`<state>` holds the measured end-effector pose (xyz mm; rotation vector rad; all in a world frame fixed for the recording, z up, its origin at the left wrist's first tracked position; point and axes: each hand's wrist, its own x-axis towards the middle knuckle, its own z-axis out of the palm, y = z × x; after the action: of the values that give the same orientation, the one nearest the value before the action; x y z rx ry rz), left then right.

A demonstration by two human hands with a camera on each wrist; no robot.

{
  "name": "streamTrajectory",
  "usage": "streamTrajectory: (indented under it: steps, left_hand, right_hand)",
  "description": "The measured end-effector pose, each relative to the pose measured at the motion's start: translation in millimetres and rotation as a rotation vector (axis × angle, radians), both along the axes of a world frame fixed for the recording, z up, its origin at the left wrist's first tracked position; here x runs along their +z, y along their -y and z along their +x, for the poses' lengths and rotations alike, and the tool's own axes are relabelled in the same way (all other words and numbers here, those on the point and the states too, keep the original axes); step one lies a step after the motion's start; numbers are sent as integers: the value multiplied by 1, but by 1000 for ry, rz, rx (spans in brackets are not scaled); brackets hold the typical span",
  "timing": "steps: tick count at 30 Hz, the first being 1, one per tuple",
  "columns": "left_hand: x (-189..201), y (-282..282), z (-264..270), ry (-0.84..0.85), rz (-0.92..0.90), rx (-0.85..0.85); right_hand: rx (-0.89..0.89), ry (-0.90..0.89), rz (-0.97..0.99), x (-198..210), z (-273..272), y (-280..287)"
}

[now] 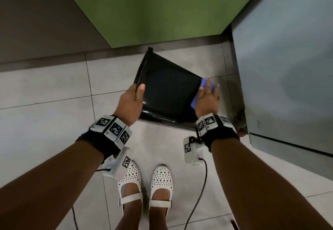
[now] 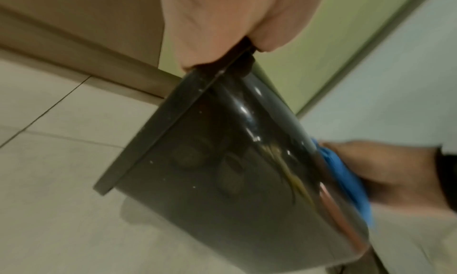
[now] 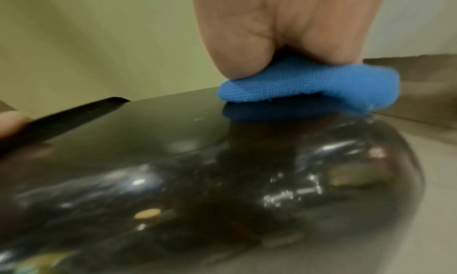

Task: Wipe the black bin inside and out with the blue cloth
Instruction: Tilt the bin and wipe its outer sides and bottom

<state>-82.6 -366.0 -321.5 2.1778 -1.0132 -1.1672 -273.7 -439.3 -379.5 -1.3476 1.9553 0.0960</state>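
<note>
Two forearms reach forward, and each carries one black wrist band with white coded tags; below them stand two white perforated shoes (image 1: 146, 181) on the tiled floor (image 1: 45, 89). Two dark cables hang from the wrist cameras toward the floor.

There is one black bin (image 1: 167, 92), lying on its side and held above the floor, in front of the shoes. Its open mouth points to the left and its closed bottom to the right. The glossy side wall faces up.

The left hand (image 1: 130, 101) grips the bin at the rim: the thumb lies on the outer wall and the other fingers (image 2: 195, 35) go over the rim, clamped on it.

There is one blue cloth (image 1: 195, 100), folded, on the bin's upper wall near the bottom end. The right hand (image 1: 207, 100) presses it flat against the bin; its fingers (image 1: 209, 87) are stretched and a little apart on top of the cloth.

Behind the bin stands one green panel (image 1: 162, 9). To the right of the bin is one grey cabinet (image 1: 288, 58), and to the left, further back, one brown wall (image 1: 36, 22).
</note>
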Motion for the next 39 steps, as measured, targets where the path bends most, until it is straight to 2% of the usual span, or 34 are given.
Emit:
streamTrajectory:
  steps: [2,4,6,7,8,10,12,14,17,20,24,27,28,30,34,36,39]
  left_hand:
    - [0,1,-1,-6,-5,5]
    - [2,2,-2,-24,7,16]
    - [3,4,-6,-40,5,11]
    - [3,5,-8,-28,-9,-5]
    - [3,4,-9,-12,-32,-19]
    - [3,2,-10,5,-66,-29]
    - [2,-1,-6,45,-71,-59]
    - [-1,-5,-4,84,-64,-110]
    - [0,-9,-10,151,-96,-175]
    - [5,-13,-16,122,-113,-246]
    - [23,4,-4,-229,9,-259]
    - [41,35,3,-701,99,-6]
    - [44,46,5,-766,113,51]
    - [46,64,3,-657,207,3]
    - [44,79,-16,-172,317,-116]
    - [44,80,-21,-141,271,-28]
    - [43,74,-21,-187,149,118]
  right_hand:
    - [-144,29,40,3,-3,5]
    - [-136,-37,17,12,14,-2]
    - [115,-62,-160,28,45,-23]
    - [284,-16,-254,38,62,-36]
    - [426,53,-269,46,77,-44]
    - [568,145,-202,56,90,-42]
    - [595,121,-219,50,83,-14]
    - [447,48,-167,32,59,13]
    - [43,-34,25,9,2,27]
    - [-262,160,44,6,-32,9]
    - [-349,291,16,12,-35,-6]
    - [-369,327,-50,8,-33,-20]
    - [-363,331,-86,6,-31,-25]
    - [-359,350,-165,2,-28,-33]
    - [-288,394,-226,3,-27,-37]
    - [-263,397,-248,2,-23,-38]
    - [-150,256,-354,0,-11,-41]
